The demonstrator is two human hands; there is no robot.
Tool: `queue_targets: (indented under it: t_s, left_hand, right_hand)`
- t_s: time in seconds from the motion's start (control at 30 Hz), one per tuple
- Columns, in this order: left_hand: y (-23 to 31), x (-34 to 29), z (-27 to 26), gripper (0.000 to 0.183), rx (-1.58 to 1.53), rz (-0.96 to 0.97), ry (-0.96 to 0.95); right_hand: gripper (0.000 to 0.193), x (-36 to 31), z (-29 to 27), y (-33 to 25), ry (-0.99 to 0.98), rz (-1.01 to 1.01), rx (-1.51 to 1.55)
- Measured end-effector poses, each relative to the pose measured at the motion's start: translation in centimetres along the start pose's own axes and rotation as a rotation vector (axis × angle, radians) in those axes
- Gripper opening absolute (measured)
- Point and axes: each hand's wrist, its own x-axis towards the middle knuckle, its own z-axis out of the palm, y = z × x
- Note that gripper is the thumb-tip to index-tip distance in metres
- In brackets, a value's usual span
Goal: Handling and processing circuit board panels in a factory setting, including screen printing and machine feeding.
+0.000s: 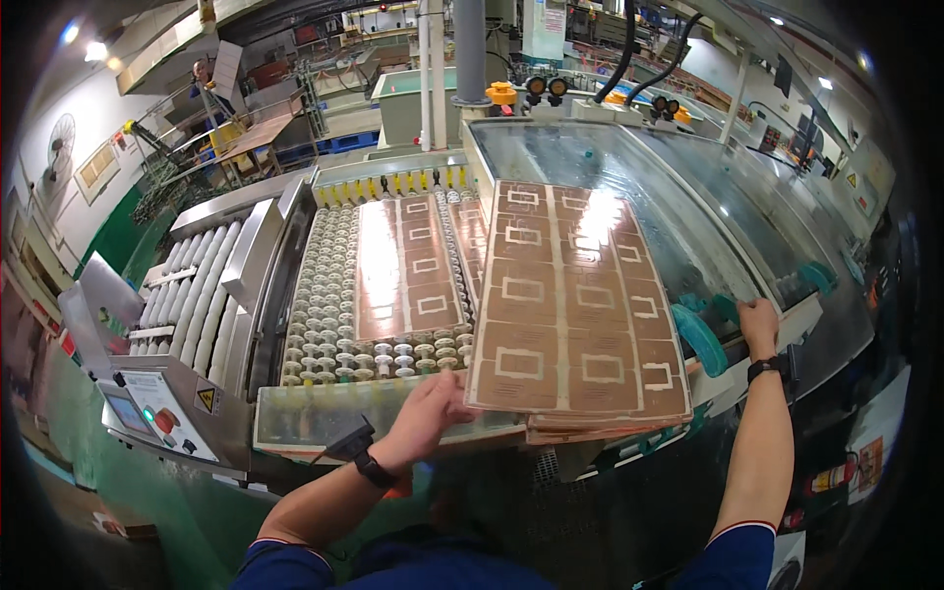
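A stack of flat copper-coloured circuit panels point(565, 324) with pale rectangular outlines lies slanted over the machine's clear cover. The lower sheets point(610, 423) jut out at the near edge. My left hand point(433, 413) pinches the near left corner of the upper panel. My right hand point(758, 324) is curled into a fist at the front edge of the cover, right beside a teal handle point(700, 339). What its fingers close on is hidden. To the left, another copper panel point(408, 270) lies flat on the white roller wheels point(324, 305), with part of a further panel point(472, 236) beside it.
At the left stands a metal roller unit point(192, 285) with a control panel point(155, 418). The clear cover point(678, 236) stretches back to the right, with a second teal handle point(816, 275) farther along. A fire extinguisher point(831, 479) is at lower right. Another person point(206, 84) stands far back left.
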Motion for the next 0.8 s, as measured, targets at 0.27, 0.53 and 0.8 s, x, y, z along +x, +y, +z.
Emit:
queue_targets:
  t_s: [0.27, 0.53, 0.8]
  left_hand:
    - [-5.0, -2.3, -2.2, 0.023, 1.276, 0.468, 0.106]
    - [-5.0, -2.3, -2.9, 0.022, 1.215, 0.506, 0.127]
    - [-2.9, -0.6, -4.6, 0.024, 1.049, 0.465, 0.15]
  right_hand:
    - [0.039, -0.3, -0.1, -0.2, 0.019, -0.009, 0.019]
    - [0.038, -0.6, 0.1, -0.1, 0.05, -0.041, 0.025]
    - [0.038, -0.4, 0.5, 0.2, 0.052, -0.028, 0.023]
